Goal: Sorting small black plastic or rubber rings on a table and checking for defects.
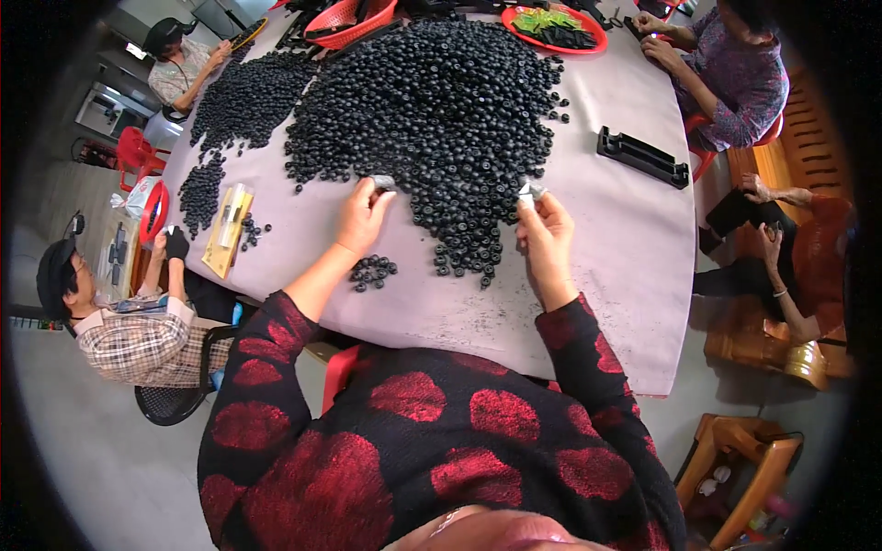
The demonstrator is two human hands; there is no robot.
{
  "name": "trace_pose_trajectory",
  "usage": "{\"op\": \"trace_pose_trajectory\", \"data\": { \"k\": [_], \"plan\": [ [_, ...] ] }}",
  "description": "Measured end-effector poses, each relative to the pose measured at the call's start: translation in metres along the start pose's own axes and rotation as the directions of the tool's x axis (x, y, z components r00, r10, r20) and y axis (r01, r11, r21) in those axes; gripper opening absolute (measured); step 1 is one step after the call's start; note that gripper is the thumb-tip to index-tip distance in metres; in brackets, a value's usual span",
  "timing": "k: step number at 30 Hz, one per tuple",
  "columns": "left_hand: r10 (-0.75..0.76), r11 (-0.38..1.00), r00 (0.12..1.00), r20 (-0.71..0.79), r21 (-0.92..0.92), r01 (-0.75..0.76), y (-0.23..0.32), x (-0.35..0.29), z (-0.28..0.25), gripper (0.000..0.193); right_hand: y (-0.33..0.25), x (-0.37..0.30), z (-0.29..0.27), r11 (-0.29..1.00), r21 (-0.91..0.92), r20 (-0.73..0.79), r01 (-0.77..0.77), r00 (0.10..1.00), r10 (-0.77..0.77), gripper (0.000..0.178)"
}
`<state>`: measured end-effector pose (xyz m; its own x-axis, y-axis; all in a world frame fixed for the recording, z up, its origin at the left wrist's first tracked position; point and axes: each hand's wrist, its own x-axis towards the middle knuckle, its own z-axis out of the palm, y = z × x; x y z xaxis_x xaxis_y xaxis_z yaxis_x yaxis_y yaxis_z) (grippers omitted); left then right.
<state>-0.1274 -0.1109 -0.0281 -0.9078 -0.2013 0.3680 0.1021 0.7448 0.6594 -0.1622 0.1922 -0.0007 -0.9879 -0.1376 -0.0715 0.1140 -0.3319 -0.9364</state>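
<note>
A big heap of small round black wheel-like parts [423, 101] covers the middle of the table, narrowing toward me. At the heap's near left edge is my left hand [362, 219], its thumb and fingers pinched together with a greyish covering at the fingertips. My right hand [548, 234] pinches at the near right edge, with something whitish-grey at its fingertips. Whether either pinch holds a part is too small to tell. A small cluster of the same black parts [372, 273] lies below my left hand, near my wrist.
The table [606, 285] has a pale cover with dark specks. A yellow board [226, 234] and a smaller heap [253, 96] lie left. A black channel-shaped piece [643, 158] lies right. At the back are a red basket [354, 39] and red plate [599, 42]. Other people sit around.
</note>
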Motion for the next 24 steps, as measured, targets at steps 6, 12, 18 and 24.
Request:
{"op": "trace_pose_trajectory", "data": {
  "k": [6, 12, 18, 24],
  "plan": [
    [0.118, 0.986, 0.993, 0.002, -0.122, -0.117, 0.002, 0.002, -0.001, 0.017, -0.002, 0.001, -0.001, 0.997, -0.080, 0.021, -0.011, 1.000, 0.013, 0.007],
    [-0.215, 0.768, 0.971, 0.101, -0.597, 0.232, 0.000, 0.006, 0.003, 0.024, 0.001, 0.001, -0.005, 0.981, -0.191, 0.065, -0.016, 0.997, 0.029, 0.021],
    [-0.225, 0.368, 0.866, 0.447, -0.784, 0.500, 0.082, 0.018, -0.018, 0.032, -0.022, -0.010, 0.009, 0.985, -0.136, 0.129, -0.104, 0.984, 0.122, 0.034],
    [-0.064, 0.049, 0.685, 0.726, -0.683, 0.728, 0.130, 0.004, 0.001, 0.034, -0.046, -0.024, 0.019, 0.962, 0.037, 0.554, -0.271, 0.807, 0.206, 0.055]
  ]
}}
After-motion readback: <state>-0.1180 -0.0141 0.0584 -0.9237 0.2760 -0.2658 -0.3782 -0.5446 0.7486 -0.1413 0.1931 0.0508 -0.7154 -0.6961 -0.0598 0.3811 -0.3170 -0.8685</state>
